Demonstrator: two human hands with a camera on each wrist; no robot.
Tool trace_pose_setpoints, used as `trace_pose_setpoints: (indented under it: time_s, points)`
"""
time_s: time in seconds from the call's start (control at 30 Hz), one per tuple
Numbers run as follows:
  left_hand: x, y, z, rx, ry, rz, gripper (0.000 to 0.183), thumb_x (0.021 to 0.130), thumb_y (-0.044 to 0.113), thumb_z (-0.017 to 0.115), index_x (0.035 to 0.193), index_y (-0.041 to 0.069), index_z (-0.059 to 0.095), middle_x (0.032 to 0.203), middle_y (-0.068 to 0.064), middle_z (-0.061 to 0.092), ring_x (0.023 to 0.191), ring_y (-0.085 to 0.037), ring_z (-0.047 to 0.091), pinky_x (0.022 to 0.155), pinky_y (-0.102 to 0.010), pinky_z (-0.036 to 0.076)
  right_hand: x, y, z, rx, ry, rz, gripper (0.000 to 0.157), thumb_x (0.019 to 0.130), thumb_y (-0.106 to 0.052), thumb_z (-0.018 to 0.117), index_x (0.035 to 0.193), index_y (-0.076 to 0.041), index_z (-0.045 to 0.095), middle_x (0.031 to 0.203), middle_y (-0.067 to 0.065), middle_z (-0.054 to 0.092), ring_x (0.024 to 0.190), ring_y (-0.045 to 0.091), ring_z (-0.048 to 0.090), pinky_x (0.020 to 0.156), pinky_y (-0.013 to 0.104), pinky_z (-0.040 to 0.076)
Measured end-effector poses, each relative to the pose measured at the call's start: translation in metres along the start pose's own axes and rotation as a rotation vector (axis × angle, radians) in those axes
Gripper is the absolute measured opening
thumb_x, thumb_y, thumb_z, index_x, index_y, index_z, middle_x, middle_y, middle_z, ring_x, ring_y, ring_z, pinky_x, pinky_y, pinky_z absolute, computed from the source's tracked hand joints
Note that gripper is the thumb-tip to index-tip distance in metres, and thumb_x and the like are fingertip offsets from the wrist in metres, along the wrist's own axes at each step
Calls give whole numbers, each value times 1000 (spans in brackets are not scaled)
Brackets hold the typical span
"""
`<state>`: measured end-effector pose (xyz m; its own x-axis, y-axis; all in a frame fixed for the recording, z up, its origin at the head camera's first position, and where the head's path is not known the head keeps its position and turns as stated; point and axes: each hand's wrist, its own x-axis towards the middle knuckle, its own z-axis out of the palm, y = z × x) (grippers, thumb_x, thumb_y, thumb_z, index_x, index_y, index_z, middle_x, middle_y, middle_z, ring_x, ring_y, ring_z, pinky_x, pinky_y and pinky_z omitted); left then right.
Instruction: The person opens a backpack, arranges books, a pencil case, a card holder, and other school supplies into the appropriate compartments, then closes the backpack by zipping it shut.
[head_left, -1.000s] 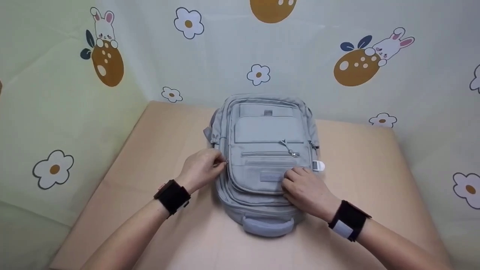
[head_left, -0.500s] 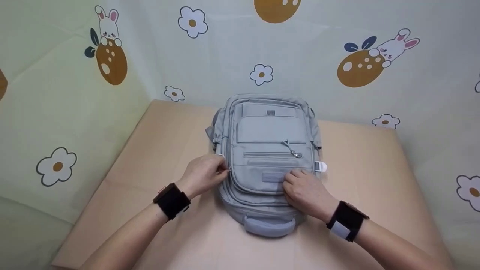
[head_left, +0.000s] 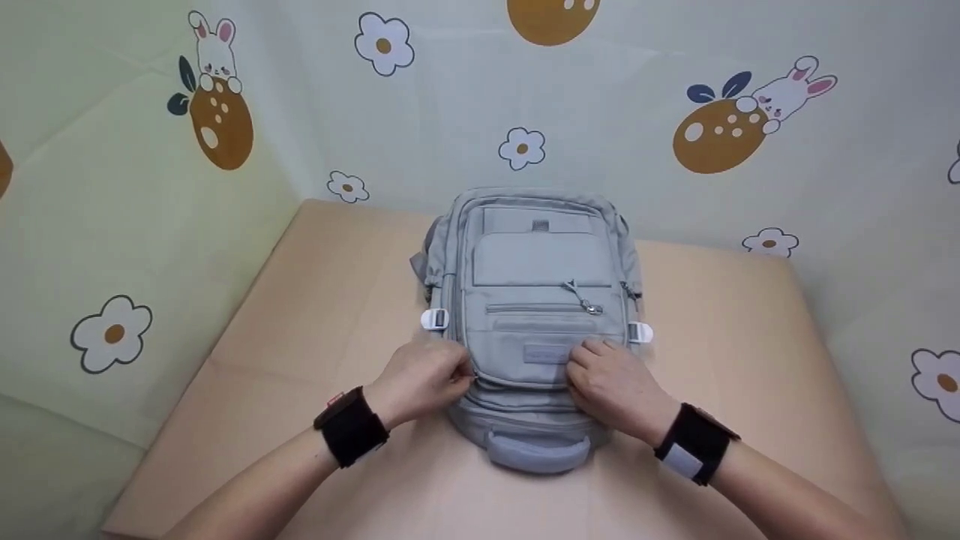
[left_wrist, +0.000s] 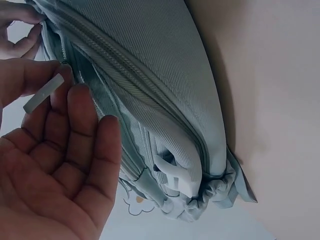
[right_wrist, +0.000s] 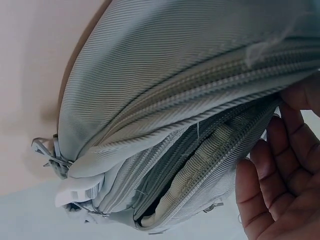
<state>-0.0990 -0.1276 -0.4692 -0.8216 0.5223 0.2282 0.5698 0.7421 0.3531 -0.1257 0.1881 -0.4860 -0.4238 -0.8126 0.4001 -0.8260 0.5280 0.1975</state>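
A grey backpack [head_left: 544, 262] lies front up, its padded top handle [head_left: 538, 454] toward me. At the lower left curve of its front pocket, my left hand [head_left: 427, 381] pinches a zipper pull [left_wrist: 44, 94], whose pale tab sticks out between thumb and forefinger in the left wrist view. My right hand [head_left: 619, 384] grips the pocket's edge at the lower right, thumb against curled fingers. Along that right side the zipper teeth [right_wrist: 220, 172] stand parted, and a lighter ribbed lining [right_wrist: 200, 160] shows inside in the right wrist view.
White strap tabs stick out at both sides of the bag, a left tab [head_left: 435, 319] and a right tab [head_left: 641, 332]. Another zipper pull [head_left: 591, 308] hangs on the small front pocket. A tan table [head_left: 720, 315] lies beneath, with a patterned cloth [head_left: 450, 112] behind.
My left hand has slid toward me along the bag's left side with the zipper pull, around to the lower corner, uncovering the left white tab. My right hand holds its place.
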Motion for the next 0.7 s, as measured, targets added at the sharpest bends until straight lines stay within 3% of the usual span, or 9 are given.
trace_pose_setpoints:
  time_s: [0.13, 0.47, 0.7]
  points:
    - [-1, 0, 1, -21, 0, -49, 11, 83, 13, 73, 79, 22, 67, 77, 13, 61, 72, -10, 57, 54, -28, 44, -4, 3, -2, 29, 5, 3, 14, 82, -14, 75, 79, -10, 63, 86, 4, 62, 79, 26, 56, 68, 40, 48]
    - [-5, -4, 1, -67, 7, -87, 7, 86, 15, 74, 83, 19, 70, 80, 11, 62, 73, -9, 57, 58, -27, 47, -30, 26, -18, 89, 46, 14, 24, 75, -13, 81, 89, -14, 61, 93, 0, 57, 84, 23, 54, 67, 39, 42]
    - [-6, -5, 1, -83, 12, -113, 9, 87, 19, 77, 83, 19, 69, 80, 11, 62, 72, -8, 58, 58, -27, 47, -42, 37, -8, 83, 49, 1, 9, 87, -10, 68, 96, -13, 65, 98, 1, 60, 87, 24, 57, 66, 38, 44]
